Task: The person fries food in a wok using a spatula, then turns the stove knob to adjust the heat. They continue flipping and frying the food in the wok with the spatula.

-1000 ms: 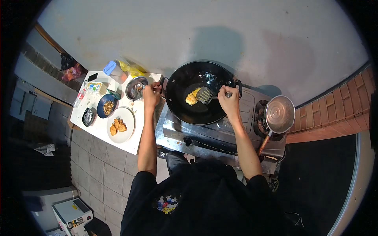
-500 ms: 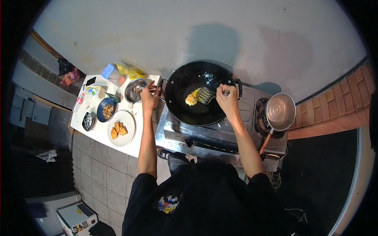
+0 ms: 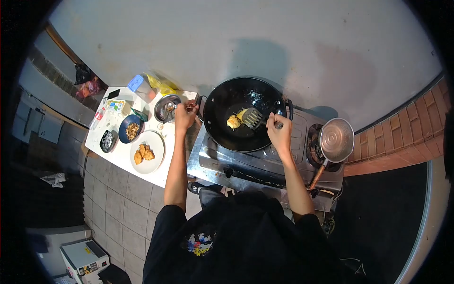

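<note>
My right hand (image 3: 280, 130) is closed around the handle of a slotted spatula (image 3: 253, 118). Its slotted head rests inside a black wok (image 3: 224, 137), against a yellow fried piece of food (image 3: 233, 121). At the wok's left handle, my left hand (image 3: 183, 117) is closed on a metal spoon (image 3: 171, 107), whose end lies over a steel bowl (image 3: 160, 113). The fingertips of that hand are partly hidden. Below the bowl, a white plate (image 3: 152, 166) carries several golden fried pieces (image 3: 144, 154).
The wok sits on a steel gas stove (image 3: 213, 154). A saucepan (image 3: 336, 137) with a wooden handle occupies the right burner. On the white table (image 3: 120, 158) are a blue bowl (image 3: 122, 134), a small black dish (image 3: 107, 142) and a blue-lidded container (image 3: 138, 85). A brick ledge (image 3: 392, 142) borders the right.
The spatula head and my right hand have shifted slightly right in view. The food shows more of its pale, rounded side. My left hand stays beside the bowl. The whole view has shifted a little.
</note>
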`<state>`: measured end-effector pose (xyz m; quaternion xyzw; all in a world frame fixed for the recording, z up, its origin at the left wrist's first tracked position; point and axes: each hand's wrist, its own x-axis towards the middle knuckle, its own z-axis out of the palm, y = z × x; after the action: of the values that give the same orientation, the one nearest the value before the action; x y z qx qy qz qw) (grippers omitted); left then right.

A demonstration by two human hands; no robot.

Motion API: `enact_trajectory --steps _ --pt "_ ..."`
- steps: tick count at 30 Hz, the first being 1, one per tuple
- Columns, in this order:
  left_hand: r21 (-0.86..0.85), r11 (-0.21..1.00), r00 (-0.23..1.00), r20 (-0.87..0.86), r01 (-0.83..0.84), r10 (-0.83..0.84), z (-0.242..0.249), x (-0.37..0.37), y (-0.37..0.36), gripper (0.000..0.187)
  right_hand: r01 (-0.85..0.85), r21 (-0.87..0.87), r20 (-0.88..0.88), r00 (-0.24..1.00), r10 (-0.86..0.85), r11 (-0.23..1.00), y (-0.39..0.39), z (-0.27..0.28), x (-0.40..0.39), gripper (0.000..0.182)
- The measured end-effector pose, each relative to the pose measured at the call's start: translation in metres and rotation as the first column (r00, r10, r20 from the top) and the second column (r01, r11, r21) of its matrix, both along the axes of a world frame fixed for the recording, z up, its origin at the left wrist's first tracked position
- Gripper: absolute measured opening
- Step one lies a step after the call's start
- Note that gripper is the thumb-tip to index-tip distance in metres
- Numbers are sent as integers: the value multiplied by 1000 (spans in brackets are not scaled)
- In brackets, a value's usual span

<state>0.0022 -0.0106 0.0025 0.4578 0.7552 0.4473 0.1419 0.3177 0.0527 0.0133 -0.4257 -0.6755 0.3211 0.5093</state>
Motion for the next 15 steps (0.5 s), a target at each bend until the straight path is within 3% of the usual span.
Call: enact_trajectory --steps 3,5,9,15 --pt "-26 999 999 33 -19 20 3 1 -1 28 69 -22 62 996 -67 997 -8 16 5 35" --pt "-24 1000 999 49 -15 16 1 0 0 27 52 14 -20 998 -52 999 -10 21 7 34" --pt "40 999 999 50 -9 7 -7 -2 1 25 59 30 -19 998 -59 998 -15 29 9 33" --pt "-5 1000 997 81 0 0 -4 -3 -1 26 80 -58 64 995 -76 995 -7 19 4 36"
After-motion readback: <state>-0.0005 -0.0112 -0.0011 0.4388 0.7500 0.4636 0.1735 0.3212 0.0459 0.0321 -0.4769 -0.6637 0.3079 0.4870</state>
